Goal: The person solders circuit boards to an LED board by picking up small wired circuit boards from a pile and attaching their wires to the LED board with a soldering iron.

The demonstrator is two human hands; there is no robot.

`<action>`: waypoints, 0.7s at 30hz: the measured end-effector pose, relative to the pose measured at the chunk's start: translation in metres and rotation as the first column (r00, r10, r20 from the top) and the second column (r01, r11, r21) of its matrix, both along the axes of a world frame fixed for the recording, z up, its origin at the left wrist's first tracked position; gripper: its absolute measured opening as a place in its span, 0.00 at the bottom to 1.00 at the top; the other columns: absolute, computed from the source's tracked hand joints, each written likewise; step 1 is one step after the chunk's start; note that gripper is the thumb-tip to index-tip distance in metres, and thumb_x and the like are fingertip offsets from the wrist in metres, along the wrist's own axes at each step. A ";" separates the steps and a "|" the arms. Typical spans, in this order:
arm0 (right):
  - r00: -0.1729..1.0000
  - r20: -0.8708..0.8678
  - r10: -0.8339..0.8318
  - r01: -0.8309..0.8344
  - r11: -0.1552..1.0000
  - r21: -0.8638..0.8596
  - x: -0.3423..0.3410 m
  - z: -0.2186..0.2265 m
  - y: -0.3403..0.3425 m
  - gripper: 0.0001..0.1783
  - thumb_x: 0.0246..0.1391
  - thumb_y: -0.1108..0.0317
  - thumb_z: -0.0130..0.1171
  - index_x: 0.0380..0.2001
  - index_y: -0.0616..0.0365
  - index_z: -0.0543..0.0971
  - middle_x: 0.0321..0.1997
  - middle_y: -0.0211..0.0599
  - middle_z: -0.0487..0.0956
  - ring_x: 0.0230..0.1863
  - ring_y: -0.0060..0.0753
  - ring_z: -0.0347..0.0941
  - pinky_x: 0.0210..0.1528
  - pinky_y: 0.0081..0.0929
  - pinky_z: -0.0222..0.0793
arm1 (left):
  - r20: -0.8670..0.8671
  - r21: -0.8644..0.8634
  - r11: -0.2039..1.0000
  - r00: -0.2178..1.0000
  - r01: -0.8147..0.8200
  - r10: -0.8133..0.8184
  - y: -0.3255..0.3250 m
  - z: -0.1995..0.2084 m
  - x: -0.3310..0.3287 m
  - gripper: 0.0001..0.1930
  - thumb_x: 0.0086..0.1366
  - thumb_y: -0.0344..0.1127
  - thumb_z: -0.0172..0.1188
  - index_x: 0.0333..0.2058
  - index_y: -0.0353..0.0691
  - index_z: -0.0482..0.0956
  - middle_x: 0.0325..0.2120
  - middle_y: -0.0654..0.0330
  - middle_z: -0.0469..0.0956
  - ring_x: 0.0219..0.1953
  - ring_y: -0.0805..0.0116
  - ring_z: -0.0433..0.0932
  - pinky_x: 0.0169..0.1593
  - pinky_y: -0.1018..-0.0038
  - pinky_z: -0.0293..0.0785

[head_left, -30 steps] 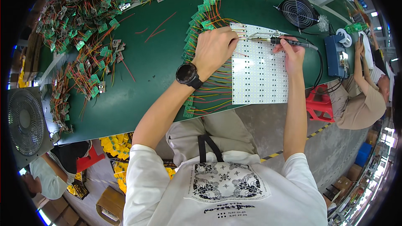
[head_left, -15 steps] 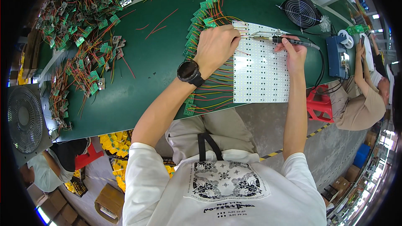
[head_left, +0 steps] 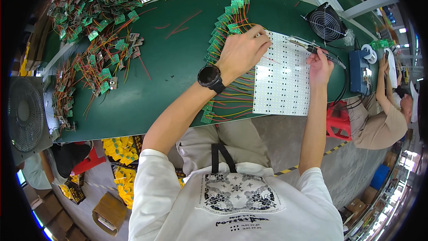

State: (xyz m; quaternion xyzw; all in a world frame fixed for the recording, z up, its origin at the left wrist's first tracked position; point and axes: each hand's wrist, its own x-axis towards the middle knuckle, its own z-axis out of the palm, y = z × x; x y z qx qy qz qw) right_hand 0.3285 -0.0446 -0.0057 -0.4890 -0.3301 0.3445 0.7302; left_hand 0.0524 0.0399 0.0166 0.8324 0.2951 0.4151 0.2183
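My left hand [head_left: 244,52], with a black watch on its wrist, pinches at the upper left edge of a white dotted panel [head_left: 281,87]. What its fingertips hold is hidden; thin red and yellow wires lie around them. My right hand [head_left: 319,68] grips a soldering iron [head_left: 329,56] over the panel's upper right. The iron's tip points left toward my left fingers, apart from them. Small green circuit boards [head_left: 219,23] form a curved row left of the panel, partly covered by my left hand and arm. Their red and yellow wires [head_left: 236,100] run to the panel's left edge.
Heaped wired circuit boards [head_left: 96,11] cover the table's far left. A black fan [head_left: 327,22], a blue soldering station [head_left: 359,72] and a solder spool [head_left: 368,53] stand at right. Loose red wires [head_left: 183,23] lie on the green table [head_left: 151,102]. A co-worker [head_left: 383,116] sits at right.
The soldering iron has drawn back to the right from my left fingers and tilts more steeply. My left hand stays pinched at the panel's edge. The whole view has shifted slightly.
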 end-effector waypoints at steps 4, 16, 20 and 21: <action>0.996 -0.084 -0.017 0.020 0.999 0.037 -0.003 0.003 0.001 0.08 0.57 0.73 0.58 0.38 0.67 0.78 0.31 0.39 0.79 0.27 0.28 0.73 0.26 0.27 0.69 | -0.039 -0.027 0.982 0.982 0.186 -0.187 0.001 0.006 -0.004 0.11 0.67 0.39 0.53 0.31 0.38 0.77 0.27 0.52 0.78 0.29 0.50 0.77 0.31 0.60 0.73; 0.962 -0.272 -0.018 0.049 0.993 0.107 0.009 0.009 0.005 0.08 0.59 0.71 0.58 0.39 0.65 0.77 0.34 0.38 0.80 0.30 0.27 0.73 0.33 0.23 0.68 | -0.167 0.114 0.984 0.979 0.138 -0.118 0.002 -0.008 -0.002 0.06 0.61 0.35 0.58 0.31 0.41 0.81 0.28 0.61 0.76 0.29 0.59 0.78 0.31 0.65 0.74; 0.979 0.181 -0.095 0.088 0.995 0.046 -0.004 0.036 -0.001 0.11 0.59 0.72 0.58 0.41 0.69 0.76 0.31 0.42 0.80 0.28 0.29 0.75 0.33 0.24 0.69 | -0.212 0.096 0.987 0.971 0.130 -0.107 0.003 -0.006 -0.004 0.06 0.60 0.35 0.59 0.30 0.40 0.81 0.27 0.61 0.76 0.29 0.59 0.78 0.31 0.64 0.74; 0.975 0.207 -0.085 0.083 0.996 0.018 -0.008 0.040 -0.003 0.12 0.61 0.72 0.56 0.43 0.69 0.76 0.30 0.40 0.79 0.28 0.29 0.74 0.35 0.26 0.71 | -0.211 0.094 0.986 0.971 0.135 -0.113 0.004 -0.007 -0.002 0.06 0.60 0.35 0.59 0.30 0.40 0.81 0.27 0.61 0.76 0.29 0.59 0.78 0.31 0.64 0.74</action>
